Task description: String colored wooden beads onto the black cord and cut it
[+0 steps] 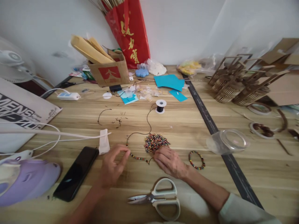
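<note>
My left hand (113,166) pinches a black cord near its beaded end, thumb and forefinger closed. A short run of coloured beads (139,158) is strung on that cord (148,124), which leads back to a small spool (161,106). My right hand (170,161) rests palm down at the near edge of a pile of small multicoloured beads (155,142), fingers curled toward the cord's loose end; whether they hold a bead is hidden. A finished bead bracelet (196,160) lies just to the right of my right hand.
White-handled scissors (158,197) lie near the front edge. A black phone (77,172), a purple object (25,182) and white cables (56,134) are at left. A clear plastic jar (227,141) lies on its side at right. A cardboard box (109,72), blue paper and wooden racks (238,82) stand behind.
</note>
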Tool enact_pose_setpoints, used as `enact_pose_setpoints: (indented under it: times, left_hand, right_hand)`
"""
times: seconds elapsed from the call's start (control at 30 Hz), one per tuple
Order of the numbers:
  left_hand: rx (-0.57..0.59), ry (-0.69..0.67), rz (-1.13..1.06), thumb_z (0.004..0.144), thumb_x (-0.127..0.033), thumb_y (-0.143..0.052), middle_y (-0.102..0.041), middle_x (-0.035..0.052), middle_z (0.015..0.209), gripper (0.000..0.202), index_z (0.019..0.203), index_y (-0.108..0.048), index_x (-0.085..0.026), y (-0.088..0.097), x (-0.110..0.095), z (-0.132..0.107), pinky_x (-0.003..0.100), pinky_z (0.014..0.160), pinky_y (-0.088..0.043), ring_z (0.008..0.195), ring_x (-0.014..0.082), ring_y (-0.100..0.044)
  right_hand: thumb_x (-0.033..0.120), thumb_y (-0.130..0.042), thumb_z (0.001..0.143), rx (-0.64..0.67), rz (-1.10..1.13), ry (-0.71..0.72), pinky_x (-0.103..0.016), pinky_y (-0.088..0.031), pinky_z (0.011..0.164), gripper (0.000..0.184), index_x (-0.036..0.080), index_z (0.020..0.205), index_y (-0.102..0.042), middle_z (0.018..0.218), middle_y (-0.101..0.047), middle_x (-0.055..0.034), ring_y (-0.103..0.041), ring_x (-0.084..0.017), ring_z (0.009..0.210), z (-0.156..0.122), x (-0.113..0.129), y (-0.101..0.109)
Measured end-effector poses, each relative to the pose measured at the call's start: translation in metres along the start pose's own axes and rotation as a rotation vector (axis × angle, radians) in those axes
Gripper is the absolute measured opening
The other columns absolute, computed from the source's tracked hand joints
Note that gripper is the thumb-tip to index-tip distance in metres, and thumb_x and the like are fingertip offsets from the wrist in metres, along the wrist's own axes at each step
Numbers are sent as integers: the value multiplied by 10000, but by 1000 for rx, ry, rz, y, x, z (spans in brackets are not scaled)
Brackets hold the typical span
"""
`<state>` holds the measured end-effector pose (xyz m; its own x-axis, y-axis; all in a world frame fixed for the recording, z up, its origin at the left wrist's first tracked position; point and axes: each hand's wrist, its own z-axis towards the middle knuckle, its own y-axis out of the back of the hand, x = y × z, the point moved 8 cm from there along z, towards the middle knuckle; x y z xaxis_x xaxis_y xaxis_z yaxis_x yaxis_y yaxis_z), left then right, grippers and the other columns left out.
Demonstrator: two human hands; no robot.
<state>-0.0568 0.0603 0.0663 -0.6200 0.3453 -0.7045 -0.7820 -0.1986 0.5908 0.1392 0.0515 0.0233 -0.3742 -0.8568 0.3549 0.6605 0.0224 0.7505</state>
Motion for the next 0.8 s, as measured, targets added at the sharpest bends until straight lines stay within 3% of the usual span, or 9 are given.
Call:
enact_pose_setpoints:
  times: [0.1,0.17,0.3,0.4,0.57,0.8]
  left_hand:
    - [187,46,-89,870,-231,-542,-689,34,808,126,800,-637,-187,-33,-15,1,264,736,-502,787,168,-637]
    - [299,100,-173,863,-233,-547,-708,52,946,127,920,-653,-195,-55,-17,2,265,733,-512,842,174,-647]
    - [465,260,-330,822,-198,-579,-723,74,979,175,983,-645,-189,-94,-6,-1,280,727,-521,897,197,-666]
    - [522,321,-502,788,-184,-597,-719,84,925,166,948,-635,-158,-112,-1,-2,307,773,-521,864,197,-671]
    - [545,387,-669,756,-212,-610,-618,2,639,81,788,-614,-137,-121,2,-4,250,622,-476,615,135,-586]
    - [535,340,-546,730,-206,-592,-544,-25,571,102,660,-618,-138,-121,4,-2,220,553,-383,567,117,-488]
  right_hand:
    - [115,-438,955,3,-9,-6,-328,-501,754,157,145,1011,-582,918,-645,-102,-586,-190,832,-2,0,1]
    - [112,-441,951,-2,-16,-11,-325,-502,745,154,145,999,-584,917,-644,-101,-579,-189,823,-2,-1,2]
    - [123,-445,954,-32,-41,-24,-324,-508,743,148,153,993,-584,908,-646,-98,-577,-189,828,-2,-2,8]
    - [138,-449,959,-34,-44,-32,-322,-514,747,141,153,1006,-581,905,-652,-96,-578,-189,833,-1,-3,11]
    - [156,-447,966,8,-49,-63,-317,-514,747,145,151,974,-591,891,-647,-91,-576,-183,822,0,-4,11]
    - [171,-438,979,64,-95,-43,-307,-498,732,158,157,966,-594,857,-644,-73,-579,-173,795,6,-1,13]
